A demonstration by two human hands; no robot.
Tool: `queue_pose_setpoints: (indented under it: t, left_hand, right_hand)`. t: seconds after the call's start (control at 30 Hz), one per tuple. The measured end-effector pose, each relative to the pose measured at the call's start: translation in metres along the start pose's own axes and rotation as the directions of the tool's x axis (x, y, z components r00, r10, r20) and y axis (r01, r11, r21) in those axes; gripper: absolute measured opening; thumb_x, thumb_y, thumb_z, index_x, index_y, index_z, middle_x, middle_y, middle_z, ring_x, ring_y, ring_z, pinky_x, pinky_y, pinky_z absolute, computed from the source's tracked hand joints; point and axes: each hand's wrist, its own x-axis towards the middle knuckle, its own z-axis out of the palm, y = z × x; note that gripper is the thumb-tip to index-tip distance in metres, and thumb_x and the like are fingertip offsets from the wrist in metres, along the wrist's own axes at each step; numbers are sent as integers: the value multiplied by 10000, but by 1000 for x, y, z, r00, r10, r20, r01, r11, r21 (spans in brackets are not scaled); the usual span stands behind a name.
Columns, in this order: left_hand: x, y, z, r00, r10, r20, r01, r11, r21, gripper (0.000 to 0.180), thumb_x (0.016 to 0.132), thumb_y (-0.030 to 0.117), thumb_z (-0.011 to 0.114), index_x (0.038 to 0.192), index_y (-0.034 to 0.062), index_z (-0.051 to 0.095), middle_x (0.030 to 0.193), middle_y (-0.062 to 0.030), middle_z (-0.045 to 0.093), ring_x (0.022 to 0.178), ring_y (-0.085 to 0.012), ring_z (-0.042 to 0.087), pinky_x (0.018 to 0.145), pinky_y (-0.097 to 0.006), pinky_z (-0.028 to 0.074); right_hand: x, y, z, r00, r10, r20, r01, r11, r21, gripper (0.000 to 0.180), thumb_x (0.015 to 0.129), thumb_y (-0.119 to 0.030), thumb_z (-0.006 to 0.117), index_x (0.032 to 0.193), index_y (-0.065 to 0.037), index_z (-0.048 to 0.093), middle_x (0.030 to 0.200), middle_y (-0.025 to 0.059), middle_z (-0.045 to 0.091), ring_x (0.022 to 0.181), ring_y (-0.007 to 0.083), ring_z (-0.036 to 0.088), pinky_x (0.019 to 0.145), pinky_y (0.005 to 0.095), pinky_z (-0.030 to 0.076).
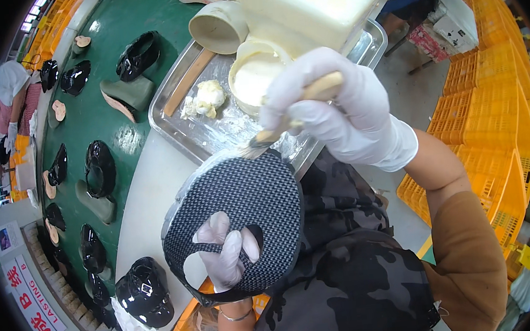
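Note:
My left hand (225,249), white-gloved, grips a shoe upper (249,198) of black-and-grey woven material. Its fingers come through an opening and close round a narrow strap. Pale glue coats the upper's far left edge. My right hand (341,106), also gloved, is closed round the wooden handle of a brush (269,135). The bristles touch the upper's far edge. Just beyond stands a small tub (238,83) of white glue on a metal tray (164,111). A lump of white paste (210,97) and a flat wooden stick (189,83) lie beside it.
A cream container (309,12) stands at the tray's far side. On the left, a green conveyor (121,117) carries shoe lasts (135,95) and shiny black uppers (99,169). More black uppers (144,293) sit near left. Orange crates (491,116) are stacked at right. Another person (13,92) is far left.

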Motion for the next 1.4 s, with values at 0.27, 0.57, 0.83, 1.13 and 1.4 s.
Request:
queue_pose_setpoints:
  t: [0.27,0.57,0.83,1.13,1.4]
  left_hand:
    - [-1,-14,-7,987,156,42,-158,986,45,184,842,97,543,937,-13,429,842,-187,587,589,-221,589,514,-257,503]
    - [-13,-14,22,992,37,-120,-72,950,-304,206,895,137,465,1081,51,490,933,-241,558,852,-348,583,756,-410,500]
    - [10,-12,28,986,150,-77,-168,910,-380,234,927,253,483,1131,138,474,943,-157,546,821,-236,543,649,-333,492]
    - [17,-10,39,935,319,-155,-353,878,-324,199,945,197,445,1139,151,441,1042,-192,535,923,-261,579,749,-361,492]
    - [29,-5,53,753,602,-266,-638,767,-71,214,949,257,427,1037,62,437,970,-271,550,849,-308,585,776,-356,500]
  right_hand:
    - [-34,2,9,970,115,-216,-77,981,180,91,910,-85,497,952,-4,495,781,59,610,683,108,587,637,234,485]
    - [-6,3,7,990,-25,-136,33,998,57,131,913,-78,480,982,32,471,895,129,616,779,144,613,707,259,500]
    - [-21,2,11,951,78,-298,-15,978,208,139,904,-130,503,941,2,484,816,86,604,693,131,599,614,234,481]
    - [-8,-9,9,910,164,-382,-20,935,354,132,929,-141,471,982,-21,460,793,62,609,668,78,592,541,164,458]
    - [-20,-3,4,910,345,-230,-242,893,380,118,939,-117,434,1020,-32,426,803,104,593,674,94,595,506,152,472]
